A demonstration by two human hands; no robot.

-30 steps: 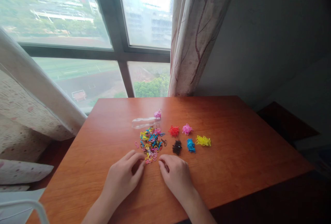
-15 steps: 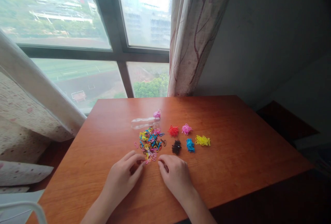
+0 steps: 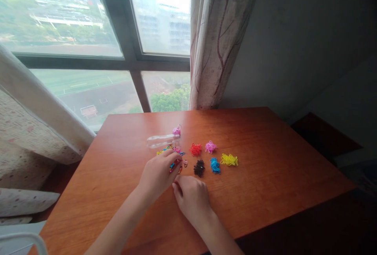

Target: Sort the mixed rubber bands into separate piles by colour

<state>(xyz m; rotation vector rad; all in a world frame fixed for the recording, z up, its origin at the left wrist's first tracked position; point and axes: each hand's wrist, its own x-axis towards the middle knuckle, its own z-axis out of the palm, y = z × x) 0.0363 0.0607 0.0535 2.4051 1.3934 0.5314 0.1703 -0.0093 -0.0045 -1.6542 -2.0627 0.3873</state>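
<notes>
My left hand (image 3: 165, 165) reaches over a mixed heap of small coloured loops (image 3: 173, 167), which look like rubber bands, and covers much of it. Its thumb and fingertips are pinched together at the heap's right side; what is between them is too small to make out. A small pink and brown bit (image 3: 185, 163) shows just beside those fingertips. My right hand (image 3: 191, 196) rests on the table below the heap, fingers curled in and thumb close to them, with anything inside hidden.
Single-colour piles lie right of the heap: red (image 3: 195, 149), pink (image 3: 211, 147), black (image 3: 199, 168), blue (image 3: 215, 166) and yellow (image 3: 229, 160). Behind the heap, a clear bottle (image 3: 160, 141) lies beside a pink cap (image 3: 177, 130). The wooden table (image 3: 265, 168) meets a window and curtains.
My left hand has moved up and right from the heap's near edge to over it. My right hand has shifted slightly left. The view has shifted slightly.
</notes>
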